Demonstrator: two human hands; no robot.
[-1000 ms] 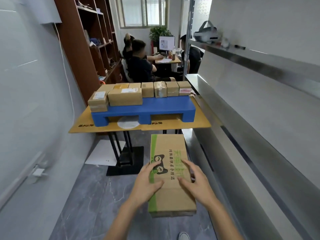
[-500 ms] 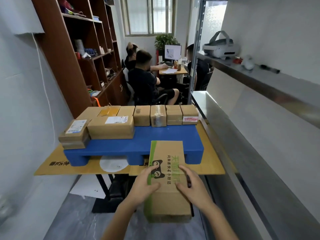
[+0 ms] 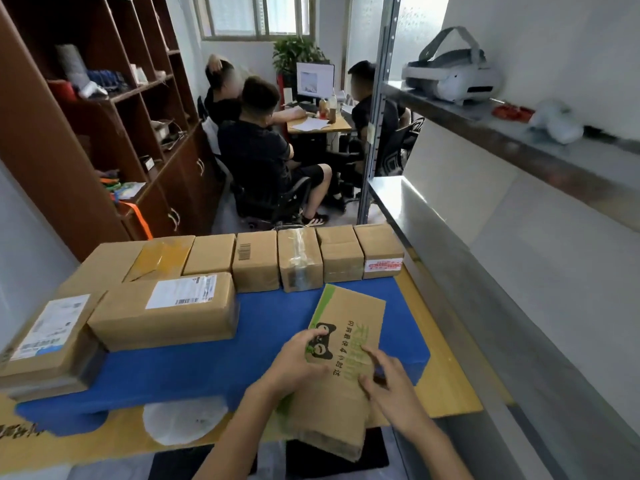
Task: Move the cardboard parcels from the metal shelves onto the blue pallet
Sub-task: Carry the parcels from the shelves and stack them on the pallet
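Parcel was held two-handed at lower centre of frame. Left hand was wrapped round its left edge, with the thumb laid across the printed top. Right hand was laid on the top near the right edge, fingers fairly straight. Any hold underneath could not be made out, so the real grip was judged one-sided.

Parcel was tilted. Its far end was raised over the bare blue deck of the pallet. Its near end was hung out past the pallet's front edge, low in frame. Contact between far end and deck could not be confirmed.

Risks, as judged:
- If released here, parcel would likely be tipped back off the front edge, as too much of it was unsupported.
- A slip at the flat right hand could let it be swung round the left grip.
- Far corner was close to the back row at mid frame. On an overshoot, the taped box could be shoved rearward.
- Labelled box, left of centre, was well apart, and no clash was expected there.
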